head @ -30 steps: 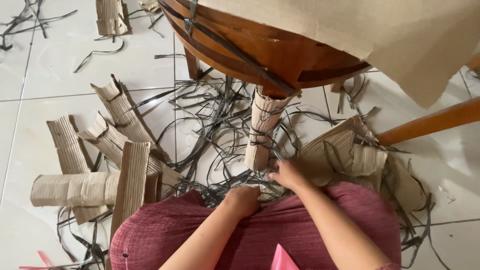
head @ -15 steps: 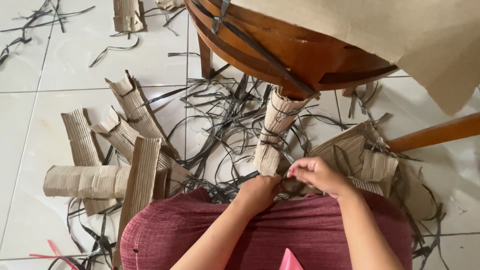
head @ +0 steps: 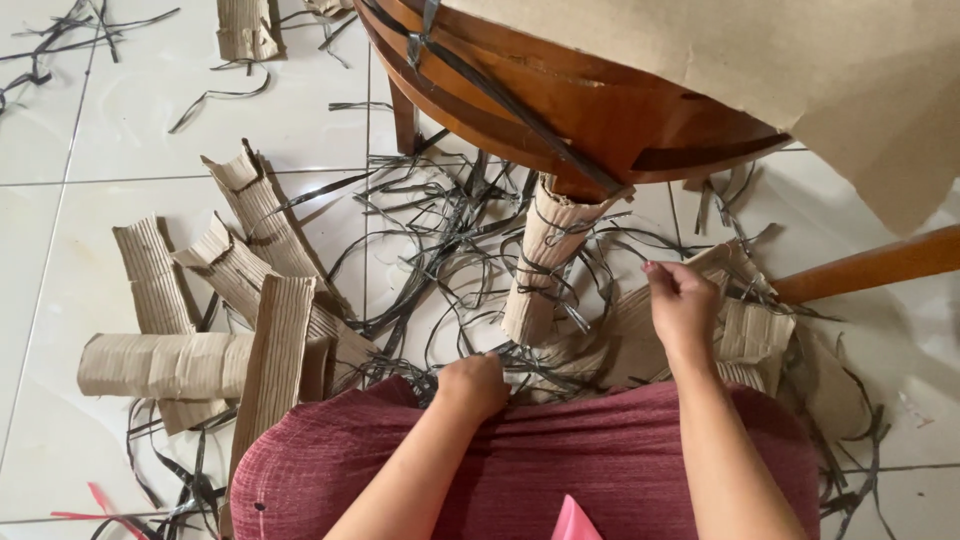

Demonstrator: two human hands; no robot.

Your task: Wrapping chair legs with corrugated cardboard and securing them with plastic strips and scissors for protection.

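Note:
A furniture leg wrapped in corrugated cardboard (head: pixel 540 265) and tied with thin black straps hangs from a round wooden furniture piece (head: pixel 560 100). My left hand (head: pixel 475 385) is a closed fist at the edge of my dark red skirt (head: pixel 560 470), just below the foot of the wrapped leg, among loose black straps (head: pixel 440 215). What it grips is hidden. My right hand (head: pixel 683 305) is raised to the right of the leg, fingers pinched together on what looks like a thin black strap.
Several torn corrugated cardboard pieces (head: pixel 250 300) lie on the white tiled floor (head: pixel 120 130) to my left, more cardboard (head: pixel 745 335) under my right hand. A bare wooden leg (head: pixel 880 262) runs off right. Brown paper (head: pixel 800 70) covers the furniture's top.
My right hand has lifted away from the foot of the wrapped leg and moved up and to the right. My left hand has stayed low by my lap.

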